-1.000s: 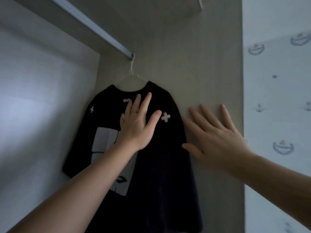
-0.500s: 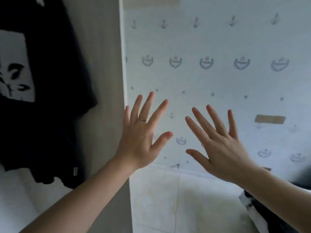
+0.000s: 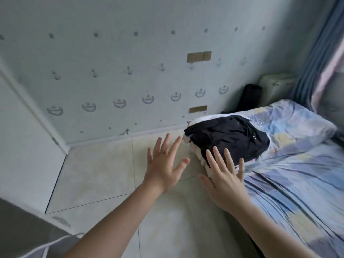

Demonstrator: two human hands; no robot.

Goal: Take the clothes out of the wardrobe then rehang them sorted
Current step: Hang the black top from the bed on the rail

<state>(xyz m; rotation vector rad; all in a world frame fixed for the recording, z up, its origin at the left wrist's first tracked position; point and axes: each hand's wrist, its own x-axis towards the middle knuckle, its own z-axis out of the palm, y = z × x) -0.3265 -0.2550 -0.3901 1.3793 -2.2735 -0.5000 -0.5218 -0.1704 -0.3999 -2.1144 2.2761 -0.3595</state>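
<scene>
Clothes [image 3: 228, 139] lie in a pile at the far left corner of the bed [image 3: 297, 174], a black garment on top, pale ones beneath. Left hand [image 3: 163, 168] is raised over the floor [image 3: 96, 175], fingers spread, grasping nothing. Right hand [image 3: 225, 179] is likewise released, fingers spread, just near of the pile; contact with it cannot be determined. Patterned wall [image 3: 130, 62] stands beyond. Curtain [image 3: 316, 53] hangs far right.

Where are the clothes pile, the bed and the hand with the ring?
clothes pile [image 3: 229, 138]: head view, on the black top layer.
bed [image 3: 297, 192]: head view, on the bare sheet.
left hand [image 3: 163, 172]: head view, on the hand's back.
</scene>
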